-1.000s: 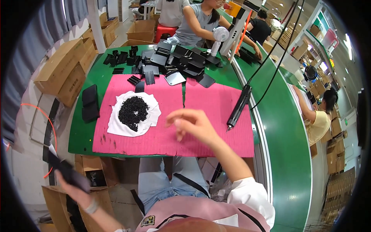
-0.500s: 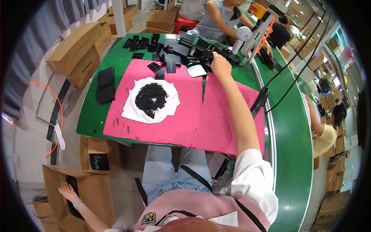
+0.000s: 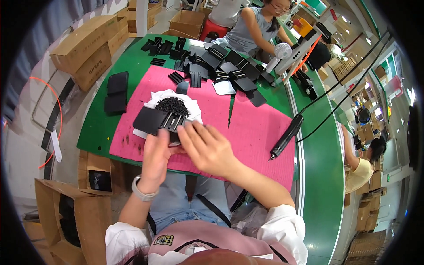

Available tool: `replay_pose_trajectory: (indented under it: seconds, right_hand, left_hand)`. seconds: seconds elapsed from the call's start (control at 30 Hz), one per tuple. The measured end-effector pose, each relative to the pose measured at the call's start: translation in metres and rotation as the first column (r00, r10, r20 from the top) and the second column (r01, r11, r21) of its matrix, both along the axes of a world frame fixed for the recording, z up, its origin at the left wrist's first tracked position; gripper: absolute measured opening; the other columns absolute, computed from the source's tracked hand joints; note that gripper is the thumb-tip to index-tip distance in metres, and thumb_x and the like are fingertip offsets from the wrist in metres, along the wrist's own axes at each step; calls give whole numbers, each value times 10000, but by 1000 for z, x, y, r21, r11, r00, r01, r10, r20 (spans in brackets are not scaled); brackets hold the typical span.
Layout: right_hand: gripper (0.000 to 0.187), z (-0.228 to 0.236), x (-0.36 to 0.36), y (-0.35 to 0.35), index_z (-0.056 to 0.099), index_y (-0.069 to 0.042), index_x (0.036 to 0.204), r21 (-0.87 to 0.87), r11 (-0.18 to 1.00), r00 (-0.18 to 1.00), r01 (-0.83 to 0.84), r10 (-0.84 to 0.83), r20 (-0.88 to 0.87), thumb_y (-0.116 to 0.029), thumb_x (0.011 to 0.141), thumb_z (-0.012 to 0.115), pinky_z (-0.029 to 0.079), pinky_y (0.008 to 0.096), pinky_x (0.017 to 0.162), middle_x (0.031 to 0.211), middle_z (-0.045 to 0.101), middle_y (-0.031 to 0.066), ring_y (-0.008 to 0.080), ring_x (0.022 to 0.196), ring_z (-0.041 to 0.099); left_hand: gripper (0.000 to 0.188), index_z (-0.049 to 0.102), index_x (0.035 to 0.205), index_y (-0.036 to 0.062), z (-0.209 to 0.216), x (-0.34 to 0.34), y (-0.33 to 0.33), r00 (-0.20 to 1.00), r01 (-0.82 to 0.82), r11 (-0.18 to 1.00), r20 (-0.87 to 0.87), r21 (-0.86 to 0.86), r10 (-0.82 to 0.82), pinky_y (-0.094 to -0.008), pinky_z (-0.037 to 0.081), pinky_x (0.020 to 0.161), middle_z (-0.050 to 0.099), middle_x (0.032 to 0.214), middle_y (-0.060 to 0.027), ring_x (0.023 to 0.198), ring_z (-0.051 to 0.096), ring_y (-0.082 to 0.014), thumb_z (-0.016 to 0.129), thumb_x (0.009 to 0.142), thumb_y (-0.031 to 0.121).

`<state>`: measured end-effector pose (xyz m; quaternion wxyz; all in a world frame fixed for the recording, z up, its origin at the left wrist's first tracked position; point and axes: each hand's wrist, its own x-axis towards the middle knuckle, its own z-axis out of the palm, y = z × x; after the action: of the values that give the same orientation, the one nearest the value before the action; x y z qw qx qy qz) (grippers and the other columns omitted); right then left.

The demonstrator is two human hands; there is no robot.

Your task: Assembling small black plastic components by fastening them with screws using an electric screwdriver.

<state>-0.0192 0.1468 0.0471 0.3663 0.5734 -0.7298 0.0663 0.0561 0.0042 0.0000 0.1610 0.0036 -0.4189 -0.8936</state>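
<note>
Both my hands are together above the near edge of a pink mat [image 3: 256, 137]. My left hand [image 3: 155, 159] grips a black plastic part with a flat plate and a slotted hinge [image 3: 150, 120] from below. The fingers of my right hand [image 3: 207, 148] are closed at the hinge end of that part, with the fingertips partly blurred. The part covers some of a heap of small black pieces, perhaps screws [image 3: 173, 105], lying on a crumpled white cloth [image 3: 193, 105].
Black plastic parts [image 3: 214, 62] are piled at the mat's far side. A corded black electric screwdriver [image 3: 287, 138] lies at the right. Two black flat pieces [image 3: 116, 92] rest at left. Open cardboard boxes [image 3: 95, 221] stand lower left. A co-worker [image 3: 251, 28] sits across the green table.
My right hand has come back from the pile to the cloth with a black part. My left hand has left the cardboard box and taken hold of the part too.
</note>
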Motion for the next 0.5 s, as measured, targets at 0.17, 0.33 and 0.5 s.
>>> replay_pose_trajectory:
  seconds: [0.17,0.33,0.5]
  right_hand:
    - [343,1,-26,-4,639,-22,1025,-75,934,822,-348,343,454,-218,749,692,521,330,649,988,647,143,252,850,652]
    - [534,-23,-119,-45,506,-32,1188,-120,921,781,370,-238,578,-295,767,703,526,410,590,949,613,181,354,736,648]
    - [569,-51,-184,-73,557,-99,1188,58,827,697,559,-507,508,-343,706,736,535,442,691,970,575,192,369,794,642]
  left_hand:
    - [365,430,1266,7,-9,4,-10,987,-135,991,89,21,133,-291,442,888,556,1170,-73,1057,551,-153,498,909,40]
    - [414,454,1276,-20,-19,17,-24,992,-108,985,54,-133,116,-305,401,953,561,1192,-84,1083,543,-171,519,870,31]
    - [356,506,1228,-29,-26,8,-24,994,-31,978,95,-205,51,-281,392,944,579,1163,-71,1076,529,-142,533,890,80]
